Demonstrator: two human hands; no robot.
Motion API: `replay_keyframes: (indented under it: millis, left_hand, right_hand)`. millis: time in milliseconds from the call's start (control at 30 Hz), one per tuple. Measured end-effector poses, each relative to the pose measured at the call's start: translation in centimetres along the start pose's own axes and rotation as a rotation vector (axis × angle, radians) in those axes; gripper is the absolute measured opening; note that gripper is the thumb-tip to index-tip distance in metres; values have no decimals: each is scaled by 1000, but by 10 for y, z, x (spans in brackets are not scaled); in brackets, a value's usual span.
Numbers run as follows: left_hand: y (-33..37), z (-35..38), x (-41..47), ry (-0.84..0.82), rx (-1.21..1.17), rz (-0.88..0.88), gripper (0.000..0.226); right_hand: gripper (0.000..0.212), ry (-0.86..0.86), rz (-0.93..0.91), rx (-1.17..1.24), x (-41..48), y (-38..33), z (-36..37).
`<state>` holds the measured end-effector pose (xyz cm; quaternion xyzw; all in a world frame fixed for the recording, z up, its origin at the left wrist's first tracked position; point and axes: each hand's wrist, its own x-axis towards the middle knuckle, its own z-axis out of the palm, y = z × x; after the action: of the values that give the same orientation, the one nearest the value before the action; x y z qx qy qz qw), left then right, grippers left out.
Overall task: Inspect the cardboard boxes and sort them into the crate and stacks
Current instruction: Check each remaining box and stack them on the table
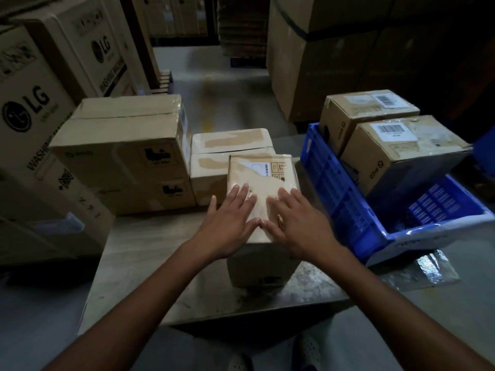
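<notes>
Palms down, left hand (pixel 227 226) and right hand (pixel 300 226) rest atop box (pixel 263 178).

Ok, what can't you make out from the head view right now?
- Label print on the box: too small and blurred to read.
- Near part of the box top: covered by the left hand and right hand.
- Far floor of the crate: hidden by the crate boxes.
- Right side of the crate: cut off by the frame edge.
</notes>
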<state>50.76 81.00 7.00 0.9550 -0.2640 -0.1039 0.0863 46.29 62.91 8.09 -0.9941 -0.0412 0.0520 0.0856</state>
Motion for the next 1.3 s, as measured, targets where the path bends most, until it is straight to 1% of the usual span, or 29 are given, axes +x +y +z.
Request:
replay_keyframes:
  millis: [67, 133, 233, 300, 367, 433, 467, 500, 567, 600, 667, 733, 767, 833, 900, 933, 967, 1033, 1100, 1167, 1200, 1233, 1300]
  left_hand:
    - [-2, -3, 6, 22, 16, -1, 67]
    - [-6, -4, 16, 42, -6, -23, 69]
    - [-12, -3, 28, 13, -15, -48, 67]
    - [-11, -2, 29, 5, 8, -44, 67]
    - [-11, -2, 29, 58, -32, -37, 66]
    - [-14, -1, 35, 205, -174, -56, 67]
    - [-16, 0, 39, 285, -266, -90, 68]
    - [-20, 1, 42, 323, -375, -142, 69]
    - [-22, 2, 47, 267, -664, -258, 70]
    - [-23, 4, 49, 235, -805, -289, 70]
    - [-18, 8, 51, 244, -935, -300, 68]
    - [-4, 8, 53, 289, -1038, -285, 61]
    - [6, 6, 56, 304, -1107, -259, 54]
    - [27, -2, 62, 317, -1280, -220, 37]
    - [44, -9, 68, 296, -1413, -218, 36]
    - [51, -10, 71, 293, -1394, -217, 39]
    - [55, -4, 77, 294, -1318, -219, 39]
    - [56, 16, 89, 265, -1156, -263, 38]
    - [47, 49, 98, 184, -1053, -417, 45]
    - [27, 86, 104, 74, -983, -618, 60]
    - [18, 104, 106, 33, -987, -683, 67]
    - [12, 117, 107, 10, -1033, -709, 68]
    - [14, 119, 100, 23, -1114, -695, 62]
  right_hand:
    - [63, 35, -30, -19, 8, 4, -9]
    - [61, 31, -46, -28, 19, 2, -12]
    - [60, -8, -50, -39, 25, -3, -5]
    - [56, 15, -47, -36, 26, -1, -3]
    - [53, 55, -37, -34, 30, 0, -8]
    - [53, 93, -28, -12, 41, -2, -12]
    - [54, 100, -30, 7, 47, -5, -13]
    - [54, 103, -35, 24, 52, -9, -12]
    - [47, 102, -39, 17, 59, -17, -9]
    - [43, 97, -30, 5, 60, -19, -6]
    - [41, 80, 7, 6, 60, -19, -3]
    - [47, 82, 56, 45, 58, -13, -4]
    - [54, 88, 93, 76, 56, -8, -7]
    - [74, 77, 206, 189, 52, 7, -14]
    - [98, 70, 299, 313, 48, 30, -18]
    - [105, 70, 325, 347, 44, 42, -19]
    - [105, 77, 345, 373, 39, 54, -21]
    - [91, 116, 362, 438, 29, 74, -25]
    - [78, 137, 376, 521, 21, 90, -27]
    - [76, 135, 407, 610, 15, 104, -28]
    - [77, 144, 424, 647, 12, 109, -28]
    - [78, 161, 437, 681, 10, 114, -28]
    - [76, 182, 463, 757, 5, 121, -25]
